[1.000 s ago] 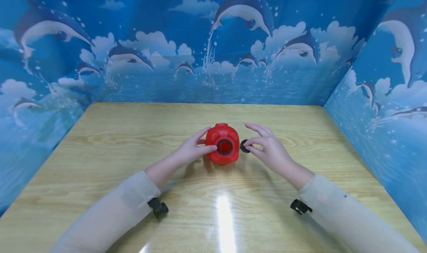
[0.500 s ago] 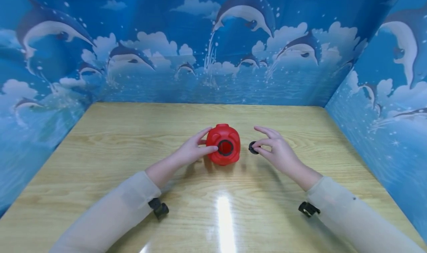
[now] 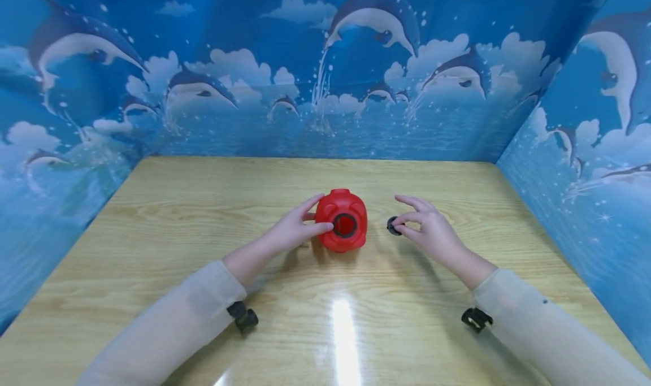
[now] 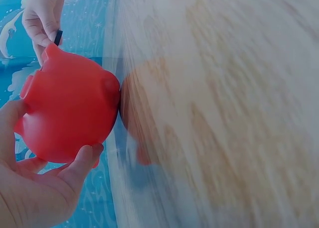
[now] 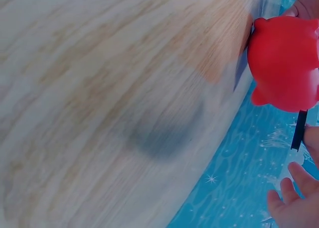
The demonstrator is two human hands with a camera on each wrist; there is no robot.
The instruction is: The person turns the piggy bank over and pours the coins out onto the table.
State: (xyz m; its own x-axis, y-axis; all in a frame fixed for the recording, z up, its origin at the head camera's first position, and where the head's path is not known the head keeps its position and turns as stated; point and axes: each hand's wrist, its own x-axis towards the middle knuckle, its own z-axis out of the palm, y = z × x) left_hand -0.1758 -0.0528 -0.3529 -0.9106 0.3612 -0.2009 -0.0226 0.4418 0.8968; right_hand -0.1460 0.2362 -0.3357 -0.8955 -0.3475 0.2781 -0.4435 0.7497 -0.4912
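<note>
A red piggy bank [image 3: 360, 222] rests on the table with a round, black-rimmed hole facing up. My left hand [image 3: 292, 228] holds its left side, the thumb near the hole's rim and other fingers around the far side. In the left wrist view, the thumb and fingers grip the bank's rounded red body [image 4: 72, 111]. To the right, apart from the bank, my right hand [image 3: 432, 230] pinches a small round black stopper [image 3: 392, 226] between thumb and finger. The right wrist view shows this stopper [image 5: 299, 131] edge-on, its other fingers spread.
The wood-grain table [image 3: 229, 188] is glossy, with a bright reflection near the front. Blue dolphin-print curtains [image 3: 244, 120] hang along its back and sides. A black wrist camera [image 3: 243, 317] sits on the left sleeve, another camera [image 3: 477, 319] on the right.
My right hand has moved right, carrying the black stopper away from the piggy bank. The left hand and the bank have stayed nearly in place.
</note>
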